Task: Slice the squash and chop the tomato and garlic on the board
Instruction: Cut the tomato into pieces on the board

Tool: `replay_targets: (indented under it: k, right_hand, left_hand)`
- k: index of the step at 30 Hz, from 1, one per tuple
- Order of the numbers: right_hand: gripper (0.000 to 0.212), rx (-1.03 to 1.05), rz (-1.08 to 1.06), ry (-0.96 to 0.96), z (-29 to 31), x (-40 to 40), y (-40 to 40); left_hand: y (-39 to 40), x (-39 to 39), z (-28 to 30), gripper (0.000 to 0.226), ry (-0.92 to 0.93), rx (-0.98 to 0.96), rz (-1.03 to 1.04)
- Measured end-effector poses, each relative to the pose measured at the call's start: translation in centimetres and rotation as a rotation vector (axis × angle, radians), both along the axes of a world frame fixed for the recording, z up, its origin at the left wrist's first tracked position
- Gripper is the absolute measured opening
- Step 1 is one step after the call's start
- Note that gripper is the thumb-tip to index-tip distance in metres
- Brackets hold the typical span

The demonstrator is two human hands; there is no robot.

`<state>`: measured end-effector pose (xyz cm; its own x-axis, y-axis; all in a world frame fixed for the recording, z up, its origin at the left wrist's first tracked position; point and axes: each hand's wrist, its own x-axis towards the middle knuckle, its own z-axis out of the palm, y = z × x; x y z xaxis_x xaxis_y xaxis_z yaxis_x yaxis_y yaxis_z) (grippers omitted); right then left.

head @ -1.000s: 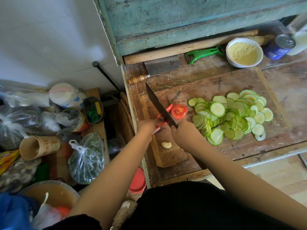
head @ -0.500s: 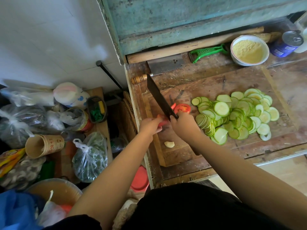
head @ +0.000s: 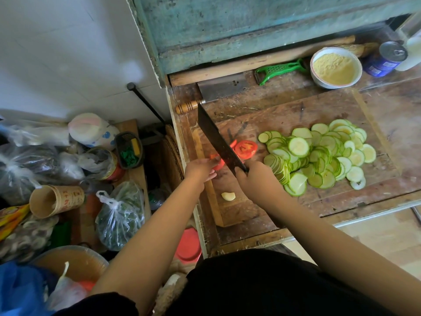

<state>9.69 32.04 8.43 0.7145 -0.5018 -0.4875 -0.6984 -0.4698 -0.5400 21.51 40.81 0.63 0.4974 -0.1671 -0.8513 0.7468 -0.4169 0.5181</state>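
mid-frame, right hand (head: pixel 255 179) clamps the knife (head: pixel 218 142); left hand (head: pixel 200 167) fingers pinch the tomato (head: pixel 217 164), could get nicked.

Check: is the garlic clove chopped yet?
No, the garlic clove lies whole on the board, near the left hand, away from the knife.

Reds and greens on brown wood

Red tomato (head: pixel 245 148) just past the right hand (head: pixel 255 181); pale green, dark-rimmed squash slices (head: pixel 319 156) to its right; cream garlic clove (head: pixel 228 196) beside its wrist; dark blade (head: pixel 218 140).
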Motion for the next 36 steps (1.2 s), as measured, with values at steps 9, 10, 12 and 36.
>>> replay_targets:
  k: [9,10,12,36]
  right_hand:
    - [0.026,0.053,0.006,0.051,0.8,2.4,0.4]
    - [0.024,0.052,0.013,0.069,0.9,2.5,0.3]
    - [0.021,0.029,0.034,0.125,1.1,2.1,0.3]
    - [0.031,0.029,-0.057,0.066,-2.8,4.8,0.0]
  left_hand:
    - [-0.4,0.4,0.3,0.042,0.108,-0.003,0.01]
    - [-0.4,0.4,0.3,0.041,0.106,-0.002,0.014]
    - [-0.3,0.4,0.1,0.038,0.101,-0.013,0.031]
    - [-0.1,0.4,-0.2,0.025,-0.165,0.158,-0.223]
